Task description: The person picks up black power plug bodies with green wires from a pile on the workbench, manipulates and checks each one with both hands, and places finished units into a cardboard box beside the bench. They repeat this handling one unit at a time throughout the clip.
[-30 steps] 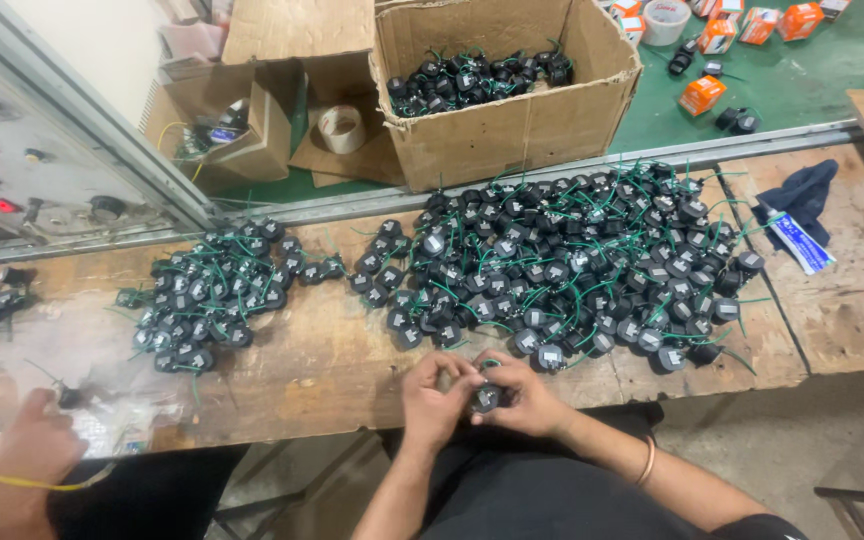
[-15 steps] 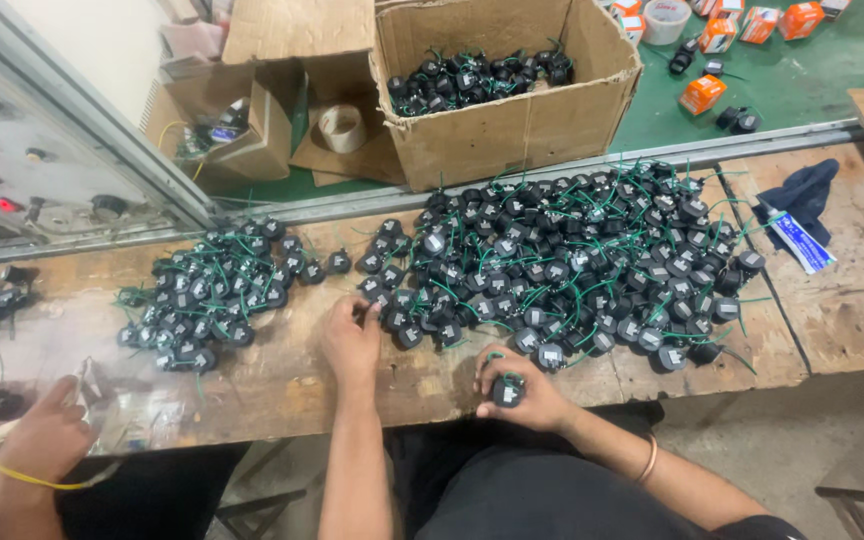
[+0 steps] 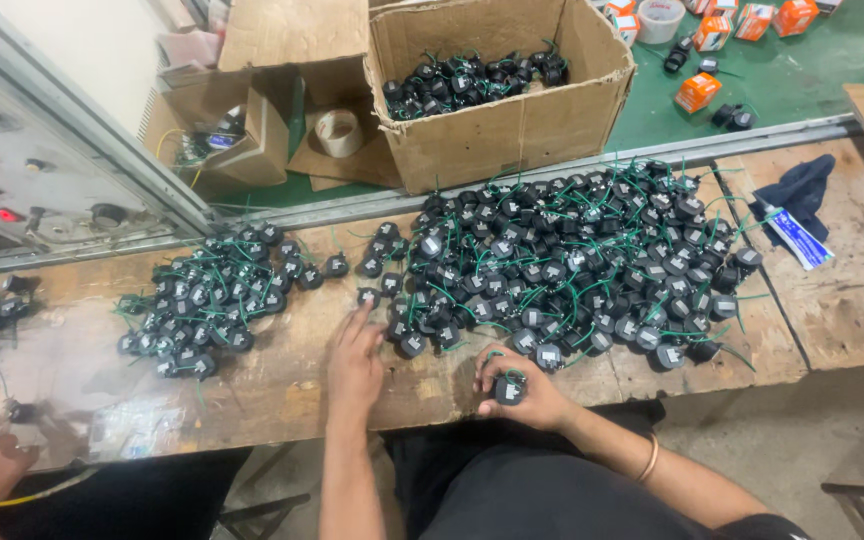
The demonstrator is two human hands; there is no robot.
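A small black part with green wires (image 3: 508, 388) sits gripped in the right hand (image 3: 522, 390) at the near edge of the wooden table (image 3: 282, 395). Just beyond it spreads the big heap of like parts (image 3: 562, 265). The left hand (image 3: 355, 358) lies open, fingers reaching the heap's left edge. Left of the heap is a smaller pile (image 3: 214, 295); behind it a cardboard box (image 3: 497, 140).

Both arms bare, no sleeves. Left hand (image 3: 354, 362) has nothing worn on it; right hand (image 3: 522, 385) has a thin bangle (image 3: 649, 460) at wrist. Dark trousers (image 3: 542, 495) on lap.
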